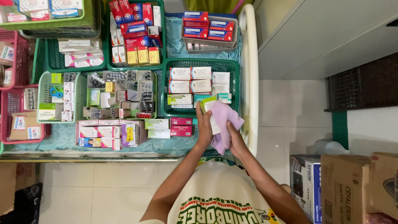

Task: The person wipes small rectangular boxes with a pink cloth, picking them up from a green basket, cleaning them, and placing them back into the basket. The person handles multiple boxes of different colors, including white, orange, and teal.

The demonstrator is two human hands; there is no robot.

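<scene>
My left hand [204, 124] grips a small green and white medicine box [208, 104] at the front rim of a green basket [199, 63] filled with white and red boxes. My right hand [235, 139] holds a lilac cloth [224, 120] against that box, and the cloth drapes down over my fingers. Both hands meet just above the table's front right corner.
Several green baskets [134, 66] and pink baskets [12, 89] of medicine boxes cover the table. Loose pink and white boxes [107, 132] lie in front. A white rail [248, 74] edges the table on the right. Cardboard cartons [344, 186] stand on the floor at right.
</scene>
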